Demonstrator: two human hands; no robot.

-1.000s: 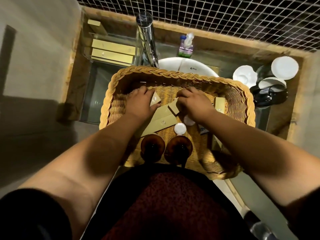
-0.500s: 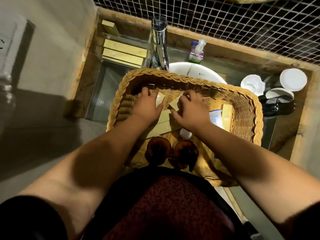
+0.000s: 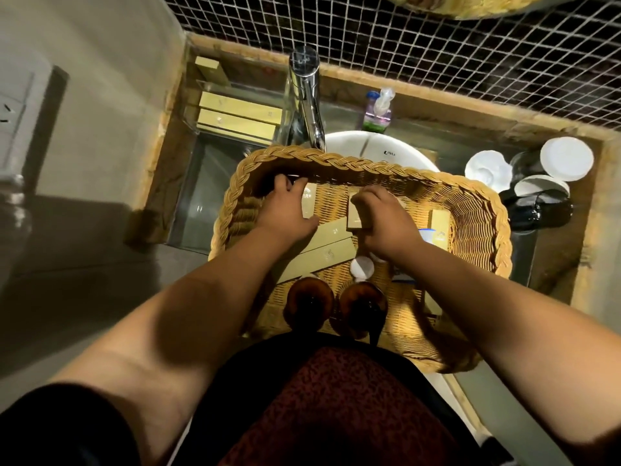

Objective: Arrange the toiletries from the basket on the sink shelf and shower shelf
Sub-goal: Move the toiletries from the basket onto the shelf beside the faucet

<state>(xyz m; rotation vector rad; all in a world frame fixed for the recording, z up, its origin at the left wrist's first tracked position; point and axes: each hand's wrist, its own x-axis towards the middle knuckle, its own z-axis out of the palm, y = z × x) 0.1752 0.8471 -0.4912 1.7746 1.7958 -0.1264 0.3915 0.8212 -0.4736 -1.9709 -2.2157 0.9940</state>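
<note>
A woven wicker basket [image 3: 369, 168] rests over the white sink. Inside lie long yellow boxes [image 3: 322, 255], a small yellow box [image 3: 440, 227] at the right, a white cap [image 3: 362, 267] and two amber pump bottles [image 3: 311, 306] at the near side. My left hand [image 3: 285, 210] reaches to the basket's far left wall and rests on a small yellow box [image 3: 308, 205]. My right hand [image 3: 383, 220] is closed around another small yellow box [image 3: 354, 215], held slightly above the others.
A chrome tap [image 3: 307, 102] stands behind the basket. Yellow boxes in a clear tray [image 3: 238, 116] sit on the left shelf. A pump soap bottle [image 3: 378, 111] stands behind the sink. White dishes [image 3: 566, 158] and a black kettle [image 3: 537, 210] are at the right.
Both hands moved toward the basket's far side. My right hand closed on a small yellow box and raised it. The camera tilted, showing more of the tiled wall.
</note>
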